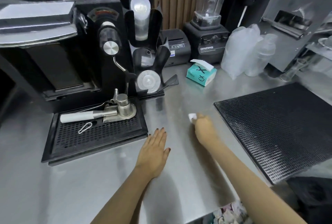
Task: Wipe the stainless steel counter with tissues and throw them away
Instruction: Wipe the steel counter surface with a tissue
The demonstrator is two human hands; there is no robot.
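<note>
Mid-wipe, judged from posture
- A small white tissue wad (191, 116) is being gripped in the curled fingers of the right hand (204, 127) and is being held low against the steel surface (188, 187), between the black drip tray (95, 144) and the black bar mat (276, 128)
- The left hand (154, 150) is being rested flat on the surface, fingers straight, nothing held, just beside the tray's near corner
- The tissue box (201, 73) is being left well behind, near the blender (209, 44)

Risks being noted
- Little tissue is being shown past the fist, so steel could be rubbed by knuckles and smeared rather than dried
- A stroke carried rightward could see the wad being snagged on the mat's ribbed edge and torn, with shreds being shed
- A stroke carried leftward could see the tray being nudged and its loose wire clip (85, 127) being shaken off
- Prints are likely being laid down by the flat palm
- The bin (231, 213) is being glimpsed only partly below the near edge, so a careless drop could be missed
</note>
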